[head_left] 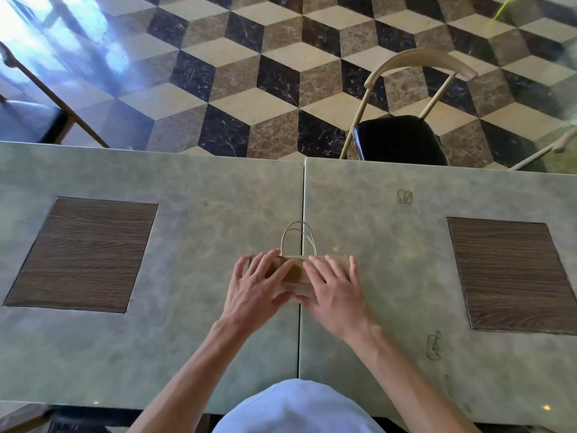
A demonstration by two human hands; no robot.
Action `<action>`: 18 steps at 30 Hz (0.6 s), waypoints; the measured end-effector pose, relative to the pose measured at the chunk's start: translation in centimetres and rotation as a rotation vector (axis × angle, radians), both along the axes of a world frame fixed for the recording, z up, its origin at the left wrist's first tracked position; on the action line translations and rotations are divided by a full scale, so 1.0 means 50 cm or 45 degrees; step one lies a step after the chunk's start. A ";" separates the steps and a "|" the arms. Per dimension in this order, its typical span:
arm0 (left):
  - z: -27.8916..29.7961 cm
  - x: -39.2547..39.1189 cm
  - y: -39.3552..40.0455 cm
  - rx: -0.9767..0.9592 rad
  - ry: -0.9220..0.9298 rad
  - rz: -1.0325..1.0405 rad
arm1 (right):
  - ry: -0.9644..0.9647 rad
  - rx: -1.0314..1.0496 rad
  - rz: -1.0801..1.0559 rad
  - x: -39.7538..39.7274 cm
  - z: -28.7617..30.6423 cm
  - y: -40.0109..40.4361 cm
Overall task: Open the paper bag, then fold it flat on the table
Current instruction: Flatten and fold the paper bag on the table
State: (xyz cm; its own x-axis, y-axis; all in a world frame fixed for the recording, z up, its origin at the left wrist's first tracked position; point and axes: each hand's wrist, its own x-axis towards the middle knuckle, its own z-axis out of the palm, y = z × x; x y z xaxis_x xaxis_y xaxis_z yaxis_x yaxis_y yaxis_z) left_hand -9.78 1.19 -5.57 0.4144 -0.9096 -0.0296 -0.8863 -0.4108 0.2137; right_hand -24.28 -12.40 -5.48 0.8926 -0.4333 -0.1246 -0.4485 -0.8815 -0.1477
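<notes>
A small brown paper bag [296, 275] lies flat on the green marble table [187, 354], across the seam between the two tabletops. Its thin string handles [298, 237] point away from me. My left hand [259, 287] rests palm down on the bag's left part, fingers spread. My right hand [335, 290] presses on the right part, fingers spread too. The two thumbs meet at the bag's near edge. Both hands hide most of the paper.
A dark wood-grain inlay [82, 254] sits in the table at left, another inlay [512, 275] at right. Beyond the far edge stands a chair [402, 139] with a black seat on a patterned cube-tile floor. A second chair [31, 120] shows at far left.
</notes>
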 end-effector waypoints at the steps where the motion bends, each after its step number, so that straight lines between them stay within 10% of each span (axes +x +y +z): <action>1: -0.004 -0.002 -0.004 0.063 0.037 0.003 | 0.040 0.001 -0.001 0.004 -0.003 -0.002; 18: -0.036 0.002 -0.012 0.233 -0.060 -0.098 | -0.029 -0.019 0.114 0.012 -0.056 -0.001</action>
